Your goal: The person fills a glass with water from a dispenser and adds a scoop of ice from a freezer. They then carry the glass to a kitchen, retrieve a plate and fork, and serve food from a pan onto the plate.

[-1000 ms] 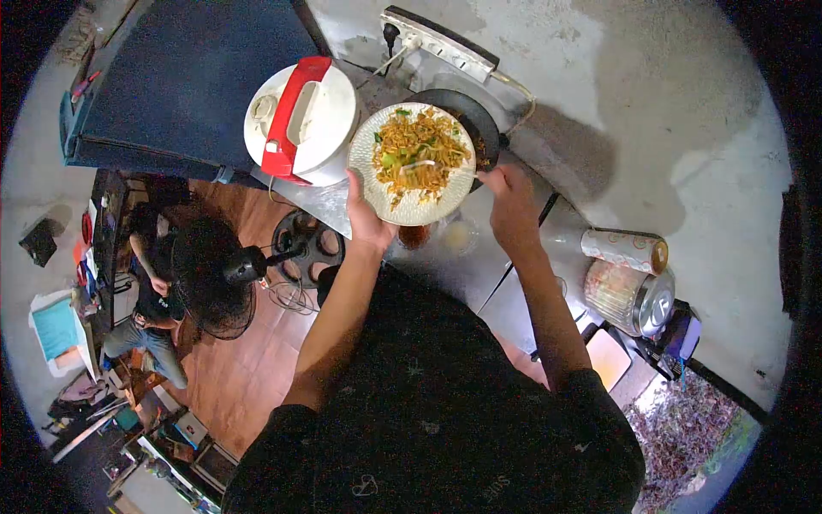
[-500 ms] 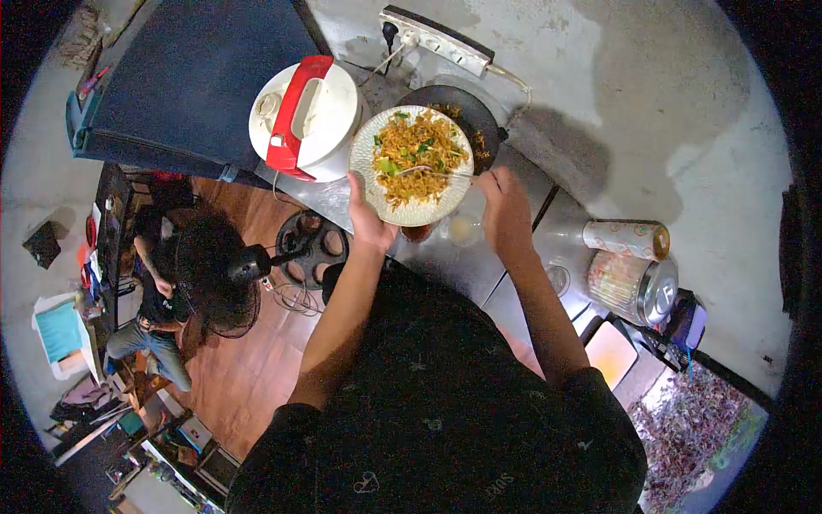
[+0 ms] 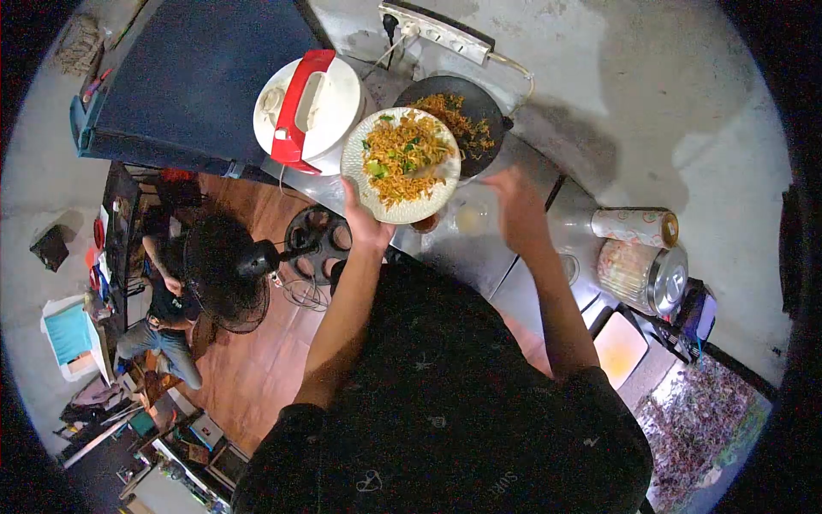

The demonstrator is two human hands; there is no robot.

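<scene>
My left hand (image 3: pixel 370 224) grips the near-left rim of a cream, ribbed plate (image 3: pixel 355 176), its thumb lying along the edge. On the plate is a heap of fried rice (image 3: pixel 402 154) with green leaf pieces. My right hand (image 3: pixel 514 201), smeared by motion, is closed just right of the plate on the handle of a metal spoon; the spoon itself is a faint blur over the food. Right behind the plate stands a dark frying pan (image 3: pixel 486 158) with more fried rice in it, partly covered by the plate.
A white rice cooker (image 3: pixel 338 98) with a red handle stands left of the plate. A power strip (image 3: pixel 437 36) hangs on the wall. Along the metal counter (image 3: pixel 479 257) to the right lie a patterned roll (image 3: pixel 629 224) and a lidded jar (image 3: pixel 634 274). A person (image 3: pixel 171 291) sits behind a fan (image 3: pixel 227 270).
The plate has shifted slightly left, uncovering more of the pan and its rice. My right hand has moved a little to the right and is now blurred.
</scene>
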